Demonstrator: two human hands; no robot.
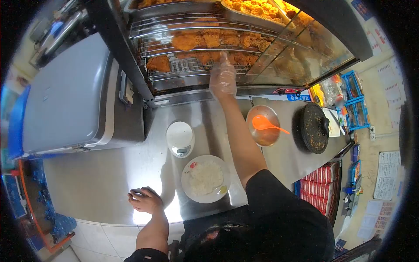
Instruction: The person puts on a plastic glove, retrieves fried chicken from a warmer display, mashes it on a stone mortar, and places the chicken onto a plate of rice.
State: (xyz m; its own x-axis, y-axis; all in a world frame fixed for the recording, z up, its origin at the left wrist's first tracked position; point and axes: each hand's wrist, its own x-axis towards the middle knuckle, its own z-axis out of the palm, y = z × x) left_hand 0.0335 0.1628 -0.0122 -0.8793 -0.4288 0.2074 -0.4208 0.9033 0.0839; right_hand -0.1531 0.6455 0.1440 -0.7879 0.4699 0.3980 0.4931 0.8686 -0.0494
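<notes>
Far left: grey-lidded box (65,91) sits on the steel counter (91,183), a latch on the side facing the cabinet. Right of it, near the counter's front edge, your bare left hand (146,201) is down low with fingers bent; something dark shows at the fingers, can't tell if you're gripping it. Above, in the heated cabinet (196,97), one fried piece (158,63) lies apart at the left end of the wire rack (181,67). Next, white scale (179,134) on the counter, nothing on its pan. Just below and right of it, white plate (187,185) with rice (204,177), a red bit at upper left and a green bit at lower right. Over in the cabinet, fried pieces (211,40) run in rows on the racks; your right hand (223,76), in a clear glove, reaches in at the lower row, left of the glass panel (288,70). Fingertips are up by the pieces; can't tell if they're closed on one. Right of your forearm: steel bowl (263,139), orange ladle (261,122) in it, handle over the rim. Then a dark round vessel (314,131), grainy brown surface. Red packs (321,187) stacked below counter level, blue baskets (355,105) by the wall.
</notes>
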